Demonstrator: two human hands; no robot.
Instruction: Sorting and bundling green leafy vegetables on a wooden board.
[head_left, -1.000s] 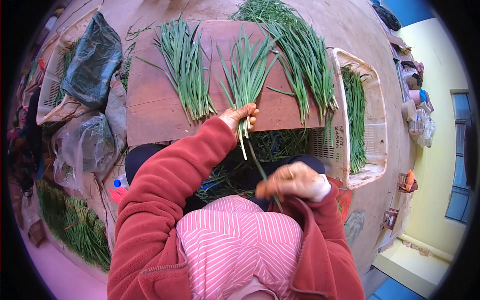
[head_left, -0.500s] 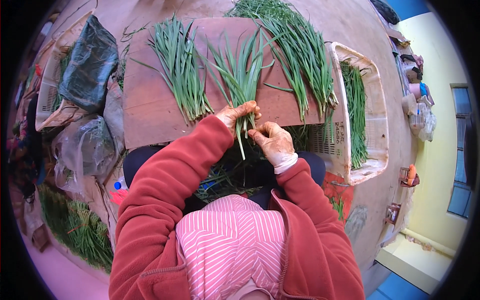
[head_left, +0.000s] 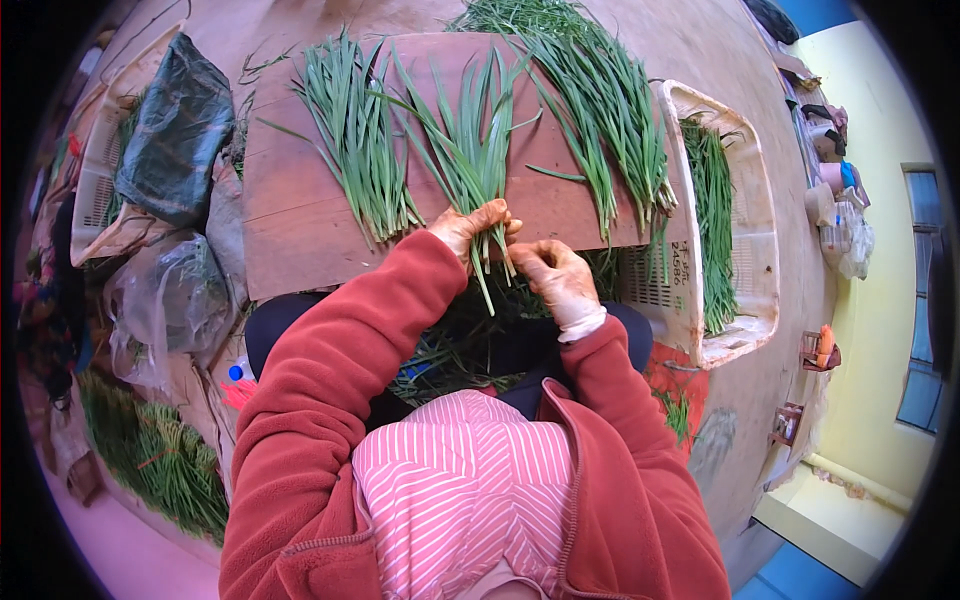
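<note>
The left hand [head_left: 468,228] grips the pale stems of a leafy bunch [head_left: 462,150], its leaves fanning beyond over the surface [head_left: 295,220]. Just beside, the right hand [head_left: 558,280] has thumb and finger drawn together near the stem ends; whether they pinch one, I cannot tell. Farther out, leafy piles lie left [head_left: 358,140] and right [head_left: 612,130] of the left hand.
</note>
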